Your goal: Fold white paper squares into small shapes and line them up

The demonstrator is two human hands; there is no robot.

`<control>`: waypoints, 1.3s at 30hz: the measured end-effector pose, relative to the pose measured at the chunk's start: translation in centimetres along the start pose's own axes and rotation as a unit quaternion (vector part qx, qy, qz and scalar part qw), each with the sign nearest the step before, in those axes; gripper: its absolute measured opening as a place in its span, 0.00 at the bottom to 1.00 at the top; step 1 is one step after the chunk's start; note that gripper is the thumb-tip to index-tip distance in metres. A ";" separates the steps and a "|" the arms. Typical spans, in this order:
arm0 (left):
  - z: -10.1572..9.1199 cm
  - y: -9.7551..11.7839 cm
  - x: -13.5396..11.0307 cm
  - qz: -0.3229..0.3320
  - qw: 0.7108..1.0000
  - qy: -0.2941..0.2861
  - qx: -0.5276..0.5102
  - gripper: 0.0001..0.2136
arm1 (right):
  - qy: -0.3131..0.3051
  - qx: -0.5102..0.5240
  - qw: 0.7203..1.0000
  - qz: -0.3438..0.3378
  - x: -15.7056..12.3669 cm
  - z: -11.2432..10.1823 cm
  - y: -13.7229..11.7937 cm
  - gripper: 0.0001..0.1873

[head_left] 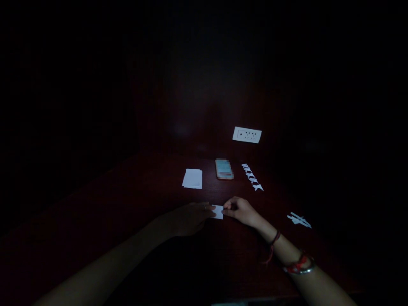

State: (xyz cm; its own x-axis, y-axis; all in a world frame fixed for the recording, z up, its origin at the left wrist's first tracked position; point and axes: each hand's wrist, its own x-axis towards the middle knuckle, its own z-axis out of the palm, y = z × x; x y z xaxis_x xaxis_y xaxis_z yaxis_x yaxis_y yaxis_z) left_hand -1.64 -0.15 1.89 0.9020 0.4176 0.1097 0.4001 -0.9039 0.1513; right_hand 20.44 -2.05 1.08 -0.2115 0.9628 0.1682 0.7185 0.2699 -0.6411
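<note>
A small white piece of paper (218,212) lies between my two hands, just above or on the dark reddish table. My left hand (191,217) covers the paper's left part, its fingers gripping it there. At the right edge, my right hand (241,211) pinches the paper between thumb and fingers. Beyond my left hand rests a stack of white paper sheets (192,179). Past my right hand, several small folded paper shapes (251,177) lie in a slanting row. Thin white paper strips (298,220) are heaped further right.
A pixelated phone-like device (224,169) with a lit bluish face lies at the back of the table (134,182). A white socket plate (247,134) is fixed to the dark wall behind. The surroundings are very dim. Something pale shows below the table's front edge.
</note>
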 end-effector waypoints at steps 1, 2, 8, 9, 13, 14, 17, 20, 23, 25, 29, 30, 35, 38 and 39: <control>0.1 -0.1 0.0 -0.001 1.000 -0.004 0.001 0.20 | 0.004 0.009 1.000 0.012 0.0 0.0 0.0 0.10; 0.1 -0.1 0.1 -0.002 1.000 -0.007 0.000 0.21 | 0.007 0.017 1.000 0.024 0.1 0.1 0.1 0.10; 0.7 -0.7 0.1 -0.003 1.000 0.011 -0.016 0.21 | 0.000 0.060 0.997 0.055 0.2 0.4 -0.1 0.09; 0.9 -0.8 0.1 0.000 1.000 0.017 -0.018 0.21 | -0.002 0.062 0.997 0.051 0.2 0.5 -0.2 0.08; 1.1 -1.2 0.2 0.018 0.999 0.026 -0.023 0.22 | 0.032 0.018 0.999 -0.010 0.0 0.7 -0.7 0.05; 1.0 -1.2 0.2 0.022 0.999 0.024 -0.024 0.22 | 0.043 0.005 0.999 -0.029 0.0 0.6 -0.9 0.05; 0.7 -1.1 0.2 0.026 0.999 0.022 -0.022 0.21 | 0.046 -0.020 0.996 -0.078 -0.3 0.3 -1.3 0.04; 0.4 -0.9 0.2 0.023 0.999 0.014 -0.019 0.22 | 0.026 -0.045 0.990 -0.131 -0.6 -0.2 -1.5 0.04; 0.5 -1.1 0.2 0.014 1.000 0.010 -0.017 0.23 | -0.007 -0.075 0.979 -0.188 -0.7 -0.7 -1.4 0.07; 0.8 -1.3 0.2 0.010 1.000 0.007 -0.013 0.23 | -0.030 -0.095 0.971 -0.218 -0.8 -0.9 -1.4 0.08; 1.2 -1.5 0.3 0.004 1.000 0.017 -0.008 0.22 | -0.050 -0.128 0.958 -0.252 -0.8 -1.0 -1.2 0.09; 1.2 -1.4 0.3 0.000 1.000 0.023 -0.008 0.22 | -0.051 -0.135 0.956 -0.257 -0.8 -1.0 -1.2 0.09; 0.9 -0.7 0.3 -0.025 0.999 0.040 -0.006 0.20 | -0.059 -0.167 0.946 -0.271 -0.7 -1.1 -1.3 0.09; 0.8 -0.3 0.4 -0.025 0.999 0.041 0.006 0.19 | -0.074 -0.174 0.943 -0.274 -0.7 -1.2 -1.3 0.10; 0.8 -0.2 0.5 -0.025 0.999 0.041 0.010 0.19 | -0.079 -0.173 0.943 -0.273 -0.8 -1.3 -1.4 0.10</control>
State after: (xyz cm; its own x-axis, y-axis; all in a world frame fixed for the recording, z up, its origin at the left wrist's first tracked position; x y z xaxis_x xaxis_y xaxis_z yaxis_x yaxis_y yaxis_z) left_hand -1.18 0.15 1.16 0.8647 0.4676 0.1832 0.4482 -0.8831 0.1386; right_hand 20.46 -3.12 2.75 -0.6882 0.6727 0.2718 0.6416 0.7392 -0.2049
